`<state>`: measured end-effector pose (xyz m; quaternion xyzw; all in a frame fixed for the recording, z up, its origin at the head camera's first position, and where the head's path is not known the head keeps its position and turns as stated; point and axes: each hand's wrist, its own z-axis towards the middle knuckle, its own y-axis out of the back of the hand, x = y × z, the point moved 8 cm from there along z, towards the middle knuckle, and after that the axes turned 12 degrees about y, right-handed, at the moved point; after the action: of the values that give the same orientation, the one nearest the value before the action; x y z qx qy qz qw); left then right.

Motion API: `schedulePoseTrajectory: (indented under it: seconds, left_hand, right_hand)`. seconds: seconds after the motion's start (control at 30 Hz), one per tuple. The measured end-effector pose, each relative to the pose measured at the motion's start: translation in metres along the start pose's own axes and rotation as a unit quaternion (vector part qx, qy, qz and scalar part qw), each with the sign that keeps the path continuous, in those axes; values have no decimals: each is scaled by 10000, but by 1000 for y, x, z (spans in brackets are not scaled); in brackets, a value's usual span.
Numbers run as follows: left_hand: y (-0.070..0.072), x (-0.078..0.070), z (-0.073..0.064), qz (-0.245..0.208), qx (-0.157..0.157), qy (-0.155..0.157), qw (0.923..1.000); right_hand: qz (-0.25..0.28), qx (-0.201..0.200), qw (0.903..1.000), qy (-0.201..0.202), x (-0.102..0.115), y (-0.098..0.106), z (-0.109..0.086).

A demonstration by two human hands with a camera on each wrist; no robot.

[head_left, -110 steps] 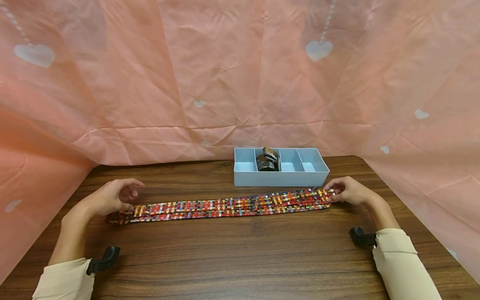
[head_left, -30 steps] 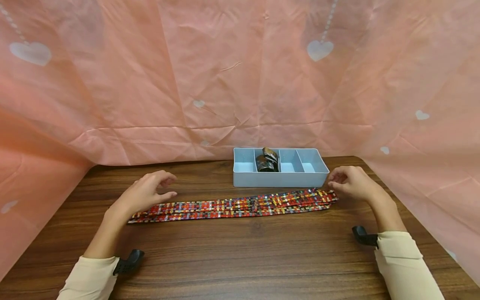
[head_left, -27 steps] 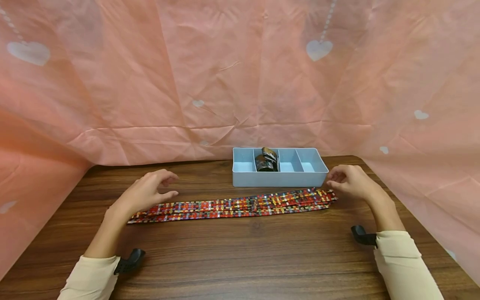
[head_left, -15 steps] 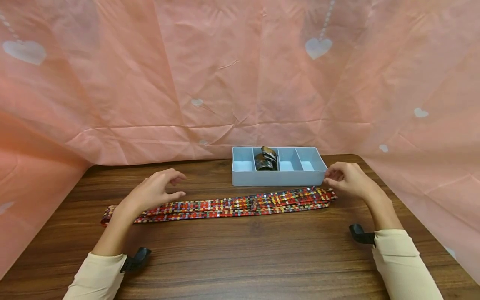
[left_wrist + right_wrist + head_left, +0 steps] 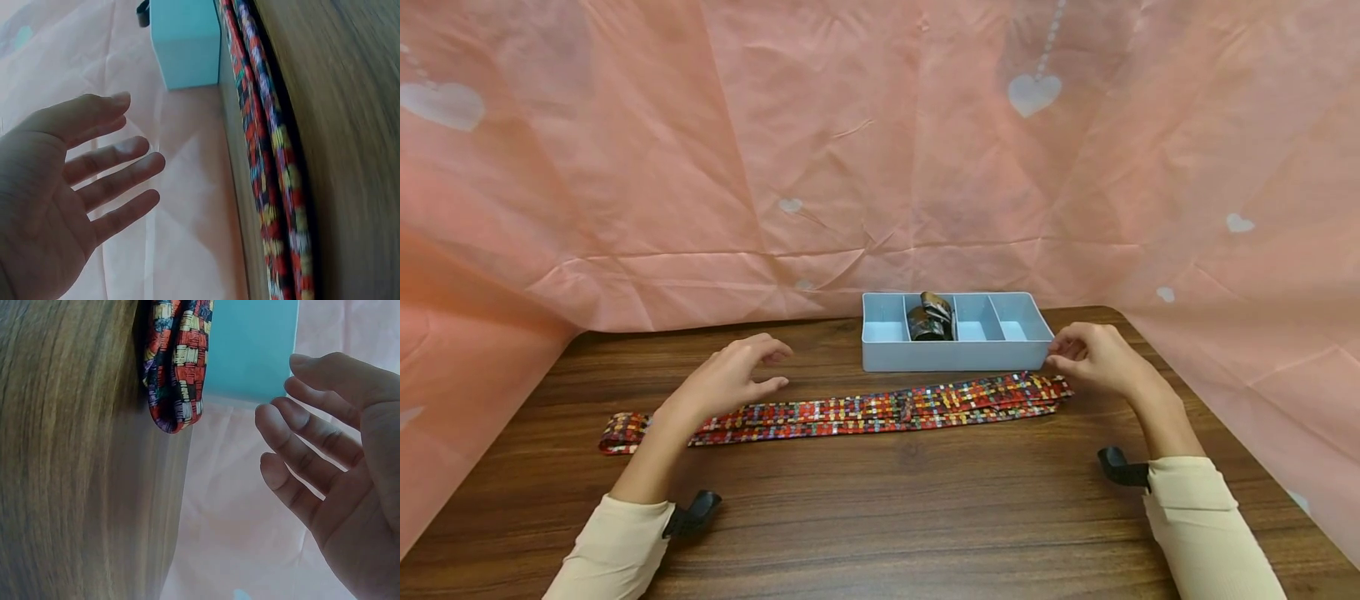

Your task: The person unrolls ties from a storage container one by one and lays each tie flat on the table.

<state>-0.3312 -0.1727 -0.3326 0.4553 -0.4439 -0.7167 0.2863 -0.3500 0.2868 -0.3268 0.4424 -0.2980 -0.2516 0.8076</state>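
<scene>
- Peach cloth (image 5: 820, 142) printed with white hearts (image 5: 1034, 94) hangs at the left, behind and at the right of the wooden worktop (image 5: 880, 517).
- Multicoloured patterned fabric strip (image 5: 850, 417) begins near the worktop's left side with a folded end, then runs rightward in front of the box.
- Beige left sleeve (image 5: 613, 546) and black left wrist mount (image 5: 692, 515) come in from the near edge; the bare forearm crosses over the strip and hides a short stretch of it.
- Left hand (image 5: 730, 371) hovers above the strip's left part, fingers loosely spread, thumb well apart from them, gripping nothing.
- Pale blue box (image 5: 955, 357) with 4 compartments stands at the back, close to the cloth; the 2nd compartment from the left holds a dark, shiny rolled item (image 5: 931, 323).
- Doubled right end of the strip lies on the worktop, just in front of the box's right part.
- Right hand (image 5: 1097, 354) hangs by the box's right corner, partly covering it; its fingers are gently bent, have hold of nothing and are apart from the strip. Whether they touch the box, I cannot tell.
- Black right wrist mount (image 5: 1123, 468) and beige right sleeve (image 5: 1210, 525) sit farthest right.
</scene>
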Motion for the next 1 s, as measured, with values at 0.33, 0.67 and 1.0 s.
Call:
schedulePoseTrajectory:
  seconds: [0.33,0.67,1.0]
  left_hand:
    - [-15,-21,14,-45,13,-262,9996]
    - [-26,-40,30,-165,62,-418,9990]
    - [-38,-58,48,-238,123,-523,9983]
  right_hand:
    - [53,46,9999,-78,1,-1,1]
    - [140,128,9995,-236,2,-4,2]
    - [197,193,9992,-292,1,-4,1]
